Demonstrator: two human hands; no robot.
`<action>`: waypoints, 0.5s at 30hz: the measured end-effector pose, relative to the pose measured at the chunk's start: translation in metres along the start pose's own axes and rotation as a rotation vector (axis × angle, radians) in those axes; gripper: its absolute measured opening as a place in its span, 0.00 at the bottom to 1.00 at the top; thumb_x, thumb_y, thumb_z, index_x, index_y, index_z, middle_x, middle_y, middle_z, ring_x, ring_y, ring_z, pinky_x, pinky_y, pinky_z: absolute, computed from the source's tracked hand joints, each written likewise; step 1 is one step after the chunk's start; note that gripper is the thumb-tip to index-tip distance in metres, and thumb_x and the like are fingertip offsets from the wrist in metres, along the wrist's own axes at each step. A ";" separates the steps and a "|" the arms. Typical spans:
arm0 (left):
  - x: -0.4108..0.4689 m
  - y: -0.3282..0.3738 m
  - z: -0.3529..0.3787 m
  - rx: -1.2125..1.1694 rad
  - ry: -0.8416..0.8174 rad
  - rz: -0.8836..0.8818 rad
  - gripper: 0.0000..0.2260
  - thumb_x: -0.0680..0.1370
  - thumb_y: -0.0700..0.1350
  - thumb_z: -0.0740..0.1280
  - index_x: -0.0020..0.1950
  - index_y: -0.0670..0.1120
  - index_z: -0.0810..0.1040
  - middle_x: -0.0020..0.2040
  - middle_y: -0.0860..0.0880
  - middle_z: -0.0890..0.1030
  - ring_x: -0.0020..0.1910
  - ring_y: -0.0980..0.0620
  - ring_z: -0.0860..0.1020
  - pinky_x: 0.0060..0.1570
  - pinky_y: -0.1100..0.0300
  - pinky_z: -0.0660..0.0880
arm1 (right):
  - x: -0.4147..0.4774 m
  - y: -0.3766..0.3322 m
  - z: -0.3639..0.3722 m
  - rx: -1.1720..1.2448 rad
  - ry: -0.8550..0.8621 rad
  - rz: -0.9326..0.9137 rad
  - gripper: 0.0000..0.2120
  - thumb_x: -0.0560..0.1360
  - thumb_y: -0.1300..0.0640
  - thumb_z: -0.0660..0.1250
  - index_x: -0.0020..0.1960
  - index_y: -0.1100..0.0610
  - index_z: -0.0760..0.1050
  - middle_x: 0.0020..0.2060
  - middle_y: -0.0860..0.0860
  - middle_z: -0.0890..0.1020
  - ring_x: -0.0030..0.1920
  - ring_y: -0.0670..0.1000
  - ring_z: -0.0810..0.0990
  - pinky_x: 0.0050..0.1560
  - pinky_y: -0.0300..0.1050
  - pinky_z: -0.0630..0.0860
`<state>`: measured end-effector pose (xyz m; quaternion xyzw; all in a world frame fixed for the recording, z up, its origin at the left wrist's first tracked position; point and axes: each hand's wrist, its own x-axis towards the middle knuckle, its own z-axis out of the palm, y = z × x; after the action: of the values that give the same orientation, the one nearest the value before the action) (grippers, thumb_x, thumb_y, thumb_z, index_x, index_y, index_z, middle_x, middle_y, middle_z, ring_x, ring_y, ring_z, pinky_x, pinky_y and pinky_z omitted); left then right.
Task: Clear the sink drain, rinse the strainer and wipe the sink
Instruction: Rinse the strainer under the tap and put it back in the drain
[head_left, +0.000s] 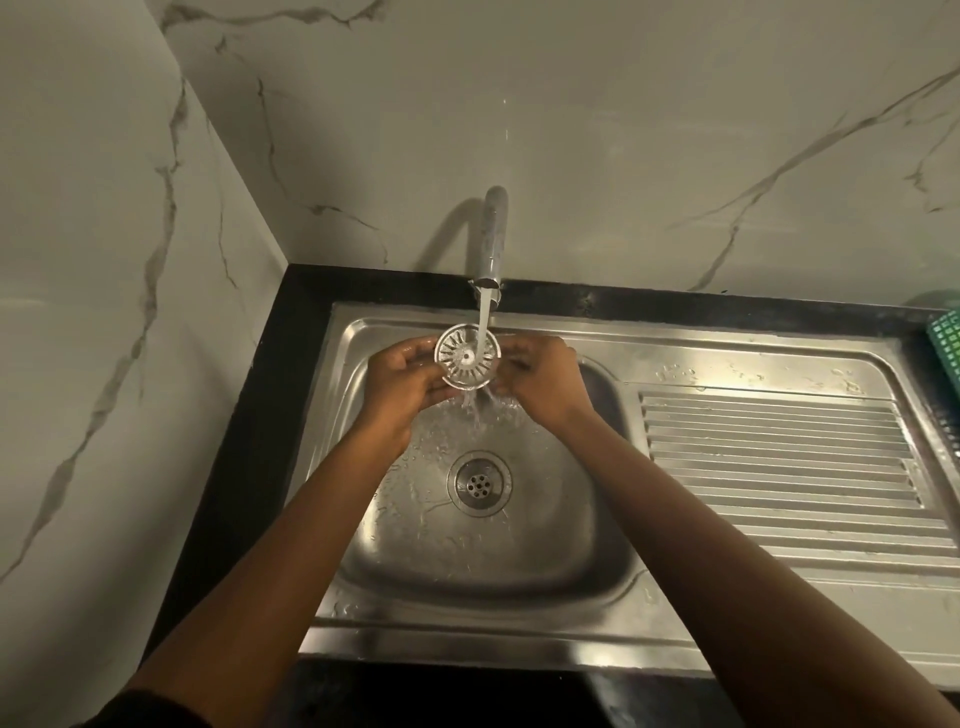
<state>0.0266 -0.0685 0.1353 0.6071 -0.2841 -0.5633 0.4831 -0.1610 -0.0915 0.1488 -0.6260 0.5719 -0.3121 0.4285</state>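
Holding the strainer (467, 355) under the tap's (491, 239) running stream, the left hand (402, 382) curls its fingers round the left rim. The right hand's (543, 382) fingers blur against the right rim, and I cannot tell whether they grip. Both hang over the wet steel sink (467, 644), above its drain (479, 483). A ribbed drainboard (779, 457) lies to the right. A black surface (291, 322) borders the sink. Marble walls (623, 130) close in behind and to the left. A green basket (948, 343) sits at the far right edge.

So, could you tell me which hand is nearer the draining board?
Right. The right hand is at the strainer's right edge, toward the draining board; the left hand grips its far, left edge.
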 end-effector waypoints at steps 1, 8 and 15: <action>-0.003 0.000 -0.002 -0.011 0.013 0.010 0.13 0.77 0.31 0.72 0.61 0.40 0.84 0.55 0.40 0.88 0.50 0.41 0.89 0.52 0.47 0.86 | 0.002 -0.001 0.002 0.010 -0.018 0.012 0.17 0.77 0.68 0.69 0.52 0.47 0.87 0.41 0.39 0.88 0.40 0.46 0.89 0.46 0.53 0.87; -0.026 -0.007 -0.013 0.010 -0.003 0.069 0.10 0.78 0.35 0.73 0.58 0.45 0.86 0.53 0.44 0.89 0.53 0.45 0.88 0.53 0.51 0.85 | 0.010 0.001 0.004 -0.039 0.007 0.023 0.13 0.76 0.63 0.75 0.40 0.46 0.83 0.40 0.49 0.88 0.39 0.49 0.88 0.46 0.56 0.87; -0.027 -0.026 -0.013 0.130 -0.047 -0.025 0.05 0.82 0.39 0.71 0.55 0.42 0.86 0.48 0.43 0.89 0.46 0.46 0.89 0.45 0.56 0.86 | -0.007 0.013 -0.009 -0.239 -0.034 0.032 0.07 0.75 0.60 0.74 0.41 0.50 0.86 0.31 0.43 0.86 0.32 0.41 0.85 0.41 0.43 0.86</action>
<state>0.0279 -0.0314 0.1213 0.6271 -0.3239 -0.5638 0.4290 -0.1754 -0.0863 0.1420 -0.6688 0.6075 -0.2240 0.3653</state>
